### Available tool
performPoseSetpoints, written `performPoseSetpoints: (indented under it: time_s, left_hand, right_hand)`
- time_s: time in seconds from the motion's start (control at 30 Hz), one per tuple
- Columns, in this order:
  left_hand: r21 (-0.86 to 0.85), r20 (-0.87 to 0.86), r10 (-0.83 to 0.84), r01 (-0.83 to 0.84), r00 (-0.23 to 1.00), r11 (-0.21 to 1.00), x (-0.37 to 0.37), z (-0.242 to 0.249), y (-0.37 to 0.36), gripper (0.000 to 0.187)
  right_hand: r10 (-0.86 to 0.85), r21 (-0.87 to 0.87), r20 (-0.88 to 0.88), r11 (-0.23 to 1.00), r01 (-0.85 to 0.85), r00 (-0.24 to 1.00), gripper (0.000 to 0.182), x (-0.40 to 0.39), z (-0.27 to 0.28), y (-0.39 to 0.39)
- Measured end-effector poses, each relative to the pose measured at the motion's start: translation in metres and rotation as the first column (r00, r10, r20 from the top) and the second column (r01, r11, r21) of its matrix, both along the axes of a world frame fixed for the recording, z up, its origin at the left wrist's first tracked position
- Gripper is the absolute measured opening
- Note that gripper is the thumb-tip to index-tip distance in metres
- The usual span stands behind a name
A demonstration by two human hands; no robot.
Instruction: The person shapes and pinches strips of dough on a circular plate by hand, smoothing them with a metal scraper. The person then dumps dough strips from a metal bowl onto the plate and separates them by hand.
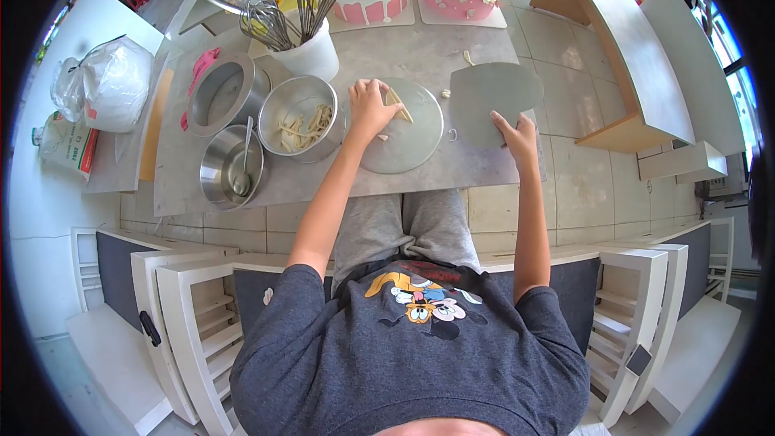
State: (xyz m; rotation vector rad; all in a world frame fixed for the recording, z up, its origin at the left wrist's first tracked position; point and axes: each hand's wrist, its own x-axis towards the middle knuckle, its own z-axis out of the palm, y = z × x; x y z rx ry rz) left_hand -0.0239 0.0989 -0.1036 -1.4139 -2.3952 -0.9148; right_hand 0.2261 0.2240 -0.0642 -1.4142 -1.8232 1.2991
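Note:
My left hand pinches a pale, cream-coloured strip over a round grey disc on the table. My right hand grips the near right edge of a flat grey plate with a curved outline, thumb on top. Small pale crumbs lie between disc and plate, and a short strip sits past the plate's far edge. Left of the disc, a round metal pan contains several similar pale strips. Beside it stands a steel bowl with a spoon in it.
Behind the pans, a white bucket holds several whisks. Two pink decorated cakes stand on boards at the far edge. An empty metal ring-rimmed pan is at left, near a plastic bag. A wooden-edged counter stands right.

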Motion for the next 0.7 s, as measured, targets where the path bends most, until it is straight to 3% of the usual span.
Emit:
performPoseSetpoints:
  time_s: [0.03,0.07,0.1,0.13,0.2,0.23,0.27,0.3,0.33,0.4,0.5,0.63,0.7]
  left_hand:
    - [0.005,-0.006,-0.002,0.002,1.0,1.0,-0.003,0.002,0.002,0.039]
    - [-0.025,0.206,-0.064,0.071,0.976,0.997,-0.006,0.003,0.003,0.039]
    - [-0.042,0.412,-0.113,0.143,0.904,0.989,-0.008,0.004,0.003,0.04]
    - [-0.042,0.409,-0.111,0.14,0.906,0.989,-0.005,0.007,0.003,0.04]
    - [0.102,0.639,-0.165,0.13,0.751,0.986,0.004,0.013,-0.002,0.037]
    - [0.097,0.641,-0.164,0.132,0.75,0.986,0.007,0.018,-0.004,0.037]
    - [0.215,0.725,-0.27,0.165,0.633,0.963,0.01,0.023,-0.005,0.035]
    - [0.333,0.782,-0.376,0.177,0.497,0.926,0.013,0.027,-0.007,0.033]
    - [0.33,0.786,-0.375,0.18,0.492,0.927,0.016,0.031,-0.009,0.033]
    - [0.446,0.818,-0.494,0.219,0.293,0.868,0.019,0.039,-0.013,0.028]
    - [0.445,0.805,-0.494,0.216,0.328,0.869,0.02,0.051,-0.023,0.025]
    - [0.463,0.817,-0.502,0.196,0.284,0.864,0.016,0.054,-0.034,0.022]
    - [0.486,0.823,-0.489,0.089,0.289,0.87,0.016,0.055,-0.036,0.023]
  right_hand:
    - [-0.002,0.005,-0.006,1.0,0.002,1.0,0.027,0.002,0.006,0.002]
    - [0.058,-0.011,0.27,0.998,-0.057,0.961,0.029,0.006,0.013,0.002]
    - [0.118,-0.043,0.525,0.993,-0.112,0.843,0.031,0.009,0.022,0.0]
    - [0.12,-0.043,0.522,0.992,-0.115,0.844,0.031,0.008,0.028,-0.004]
    - [-0.068,0.304,0.563,0.944,-0.129,0.824,0.034,-0.001,0.035,-0.019]
    - [-0.02,0.359,0.426,0.921,-0.149,0.905,0.029,-0.009,0.031,-0.023]
    - [0.036,0.417,0.282,0.895,-0.156,0.959,0.025,-0.02,0.025,-0.025]
    - [0.202,0.411,0.052,0.888,-0.205,0.978,0.024,-0.034,0.019,-0.029]
    - [0.35,0.417,-0.182,0.874,-0.251,0.919,0.023,-0.048,0.014,-0.035]
    - [0.458,0.244,-0.402,0.888,-0.39,0.793,0.022,-0.07,0.009,-0.047]
    - [0.474,0.126,-0.458,0.872,-0.472,0.752,0.021,-0.085,-0.006,-0.053]
    - [0.37,0.015,-0.555,0.9,-0.436,0.745,0.018,-0.084,0.0,-0.058]
    - [0.33,0.003,-0.616,0.909,-0.416,0.716,0.018,-0.084,0.001,-0.057]
